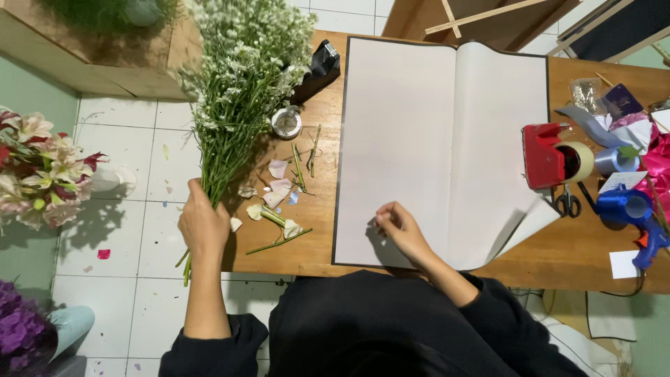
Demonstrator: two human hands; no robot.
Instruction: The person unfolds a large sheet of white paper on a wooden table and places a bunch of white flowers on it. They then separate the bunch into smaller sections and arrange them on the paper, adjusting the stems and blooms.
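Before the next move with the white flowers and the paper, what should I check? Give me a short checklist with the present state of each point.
1. Left hand has a closed grip on the stems of the white flower bunch: ok.
2. Blossoms kept off the floor: ok, they lie over the table corner.
3. White paper sheets lie open and flat: not ok, the lower right corner is folded up.
4. Right hand steadies the paper: ok, fingertips rest near its lower edge.
5. Paper free of scraps: ok; the petals and cut stems lie beside it.
6. Scissors within reach: cannot tell.

Right of the red tape dispenser [551, 156] on the tabletop [317, 230] lie scissors [568, 202], blue ribbon [623, 204] and a glue gun [649, 244]; petals [278, 187] lie far left.
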